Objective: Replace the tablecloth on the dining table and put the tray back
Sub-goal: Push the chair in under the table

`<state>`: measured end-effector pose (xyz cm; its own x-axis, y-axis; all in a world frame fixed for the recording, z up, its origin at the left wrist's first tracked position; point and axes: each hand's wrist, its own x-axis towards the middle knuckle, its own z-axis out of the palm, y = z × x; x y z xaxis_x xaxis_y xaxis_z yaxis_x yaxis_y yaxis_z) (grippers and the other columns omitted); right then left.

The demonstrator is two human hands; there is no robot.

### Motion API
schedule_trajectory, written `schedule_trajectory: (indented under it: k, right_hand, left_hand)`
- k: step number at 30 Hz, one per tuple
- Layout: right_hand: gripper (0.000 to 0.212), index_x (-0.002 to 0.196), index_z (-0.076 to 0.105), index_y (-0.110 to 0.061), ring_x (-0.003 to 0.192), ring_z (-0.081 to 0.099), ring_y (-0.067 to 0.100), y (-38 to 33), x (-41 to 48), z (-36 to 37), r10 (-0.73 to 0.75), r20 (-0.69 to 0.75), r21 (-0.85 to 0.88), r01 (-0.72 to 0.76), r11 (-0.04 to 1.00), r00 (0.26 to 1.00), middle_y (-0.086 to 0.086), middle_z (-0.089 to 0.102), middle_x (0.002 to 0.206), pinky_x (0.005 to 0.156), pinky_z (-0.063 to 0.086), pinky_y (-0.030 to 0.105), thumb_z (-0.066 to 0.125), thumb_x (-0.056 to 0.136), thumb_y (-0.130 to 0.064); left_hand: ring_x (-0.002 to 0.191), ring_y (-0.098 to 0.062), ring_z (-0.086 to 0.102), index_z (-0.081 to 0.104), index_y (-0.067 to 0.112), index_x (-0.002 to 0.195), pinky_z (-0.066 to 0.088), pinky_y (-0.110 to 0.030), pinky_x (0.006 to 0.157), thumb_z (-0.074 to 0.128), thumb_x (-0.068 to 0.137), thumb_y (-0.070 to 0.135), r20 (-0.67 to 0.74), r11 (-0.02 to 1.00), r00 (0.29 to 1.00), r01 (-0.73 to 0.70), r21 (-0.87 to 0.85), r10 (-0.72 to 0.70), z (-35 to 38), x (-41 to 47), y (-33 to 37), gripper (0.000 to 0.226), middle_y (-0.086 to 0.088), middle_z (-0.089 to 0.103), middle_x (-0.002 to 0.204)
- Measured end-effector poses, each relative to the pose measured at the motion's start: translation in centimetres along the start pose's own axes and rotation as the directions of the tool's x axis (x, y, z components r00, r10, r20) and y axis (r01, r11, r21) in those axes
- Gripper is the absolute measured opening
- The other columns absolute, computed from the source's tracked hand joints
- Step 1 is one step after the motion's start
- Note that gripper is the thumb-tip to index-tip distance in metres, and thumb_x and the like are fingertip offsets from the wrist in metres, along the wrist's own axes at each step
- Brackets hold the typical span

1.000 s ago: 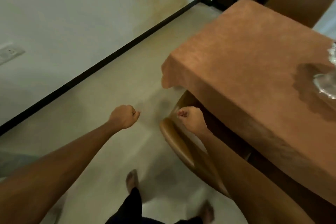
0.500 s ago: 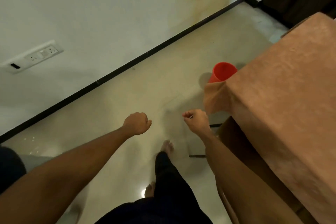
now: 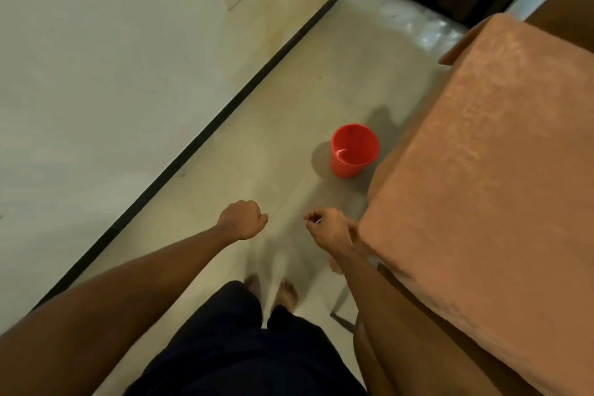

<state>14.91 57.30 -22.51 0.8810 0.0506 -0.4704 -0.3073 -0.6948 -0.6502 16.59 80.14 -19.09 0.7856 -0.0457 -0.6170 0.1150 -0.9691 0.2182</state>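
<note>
An orange-brown tablecloth (image 3: 488, 170) covers the dining table on the right and hangs over its near corner and side. My right hand (image 3: 328, 228) is a closed fist just left of that near corner, close to the cloth; I cannot tell if it touches it. My left hand (image 3: 242, 219) is a closed fist over the floor, further left, holding nothing. No tray is in view.
A red plastic bin (image 3: 353, 149) stands on the pale floor next to the table's left side. A white wall with a black skirting (image 3: 193, 145) runs along the left. My bare feet (image 3: 273, 291) are below my hands. Dark curtains hang at the top right.
I have walked along the table's side toward the far end. The chair and glass object have left the view, and the red bin has come fully into sight. Both fists stay closed.
</note>
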Motion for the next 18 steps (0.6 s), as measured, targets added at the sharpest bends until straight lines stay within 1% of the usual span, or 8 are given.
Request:
schedule_trajectory:
  k: [2,5,7,8,11,14,16,18]
  right_hand:
    - [0.014,0.089,0.079,-0.023,0.082,0.069,0.014,0.2,2.4,-1.9,0.081,-0.056,0.051,-0.078,0.996,0.995,-0.006,0.076,0.089,0.078,0.055,0.029,0.068,0.085,-0.015]
    - [0.018,0.088,0.079,-0.021,0.078,0.069,0.014,0.1,6.0,-3.2,0.149,-0.138,0.151,-0.128,0.980,0.979,-0.005,0.075,0.083,0.075,0.055,0.029,0.065,0.085,-0.011]
    - [0.020,0.087,0.079,-0.023,0.077,0.069,0.014,-0.3,7.8,-3.7,0.190,-0.154,0.194,-0.158,0.968,0.970,-0.007,0.074,0.080,0.077,0.056,0.031,0.064,0.085,-0.010]
    - [0.020,0.087,0.079,-0.024,0.078,0.069,0.015,-0.4,8.9,-4.2,0.234,-0.157,0.234,-0.194,0.953,0.959,-0.008,0.073,0.079,0.078,0.057,0.033,0.063,0.085,-0.011]
    - [0.017,0.087,0.079,-0.026,0.077,0.070,0.017,-0.2,13.0,-6.0,0.353,-0.212,0.338,-0.270,0.902,0.911,-0.011,0.071,0.076,0.078,0.057,0.035,0.066,0.085,-0.015]
    - [0.018,0.085,0.077,-0.027,0.078,0.070,0.019,-0.4,15.6,-8.1,0.422,-0.250,0.418,-0.296,0.859,0.871,-0.010,0.069,0.077,0.080,0.057,0.036,0.069,0.086,-0.011]
    - [0.024,0.079,0.071,-0.030,0.078,0.069,0.020,0.0,17.9,-9.2,0.471,-0.264,0.476,-0.312,0.823,0.842,-0.007,0.070,0.079,0.080,0.057,0.039,0.068,0.086,-0.007]
    - [0.027,0.072,0.067,-0.032,0.078,0.070,0.023,0.5,19.2,-9.1,0.501,-0.278,0.511,-0.316,0.800,0.820,-0.004,0.072,0.078,0.080,0.057,0.043,0.067,0.085,-0.008]
  left_hand:
    - [0.053,-0.020,0.050,0.040,0.016,0.055,0.036,-0.028,0.056,0.050,0.098,0.041,0.018,0.999,0.999,-0.049,0.022,0.048,-2.4,4.0,2.3,0.050,0.002,0.045,0.052]
    - [0.057,-0.021,0.051,0.044,0.018,0.055,0.037,-0.029,0.057,0.051,0.098,0.041,0.057,0.988,0.991,-0.124,0.090,0.119,-5.2,9.7,5.0,0.048,0.002,0.048,0.054]
    - [0.060,-0.022,0.055,0.047,0.018,0.057,0.039,-0.029,0.057,0.051,0.098,0.041,0.079,0.980,0.985,-0.161,0.113,0.153,-6.7,12.5,6.4,0.047,0.002,0.051,0.056]
    - [0.065,-0.023,0.058,0.052,0.017,0.060,0.041,-0.029,0.059,0.051,0.098,0.042,0.106,0.976,0.980,-0.180,0.121,0.167,-7.3,14.2,7.0,0.045,0.001,0.055,0.060]
    - [0.084,-0.028,0.066,0.066,0.011,0.083,0.050,-0.031,0.070,0.051,0.097,0.043,0.204,0.958,0.961,-0.225,0.179,0.188,-10.0,19.5,9.0,0.038,-0.005,0.067,0.083]
    - [0.084,-0.030,0.066,0.064,0.010,0.077,0.047,-0.029,0.067,0.051,0.097,0.042,0.250,0.947,0.948,-0.250,0.201,0.198,-12.0,23.3,10.3,0.041,-0.006,0.066,0.080]
    - [0.086,-0.030,0.066,0.069,0.007,0.085,0.049,-0.030,0.071,0.051,0.097,0.044,0.250,0.946,0.948,-0.252,0.205,0.198,-13.4,26.8,11.5,0.042,-0.008,0.070,0.086]
    - [0.085,-0.030,0.067,0.069,0.007,0.085,0.050,-0.030,0.072,0.052,0.097,0.045,0.255,0.950,0.946,-0.250,0.186,0.199,-14.0,28.6,12.4,0.043,-0.009,0.071,0.087]
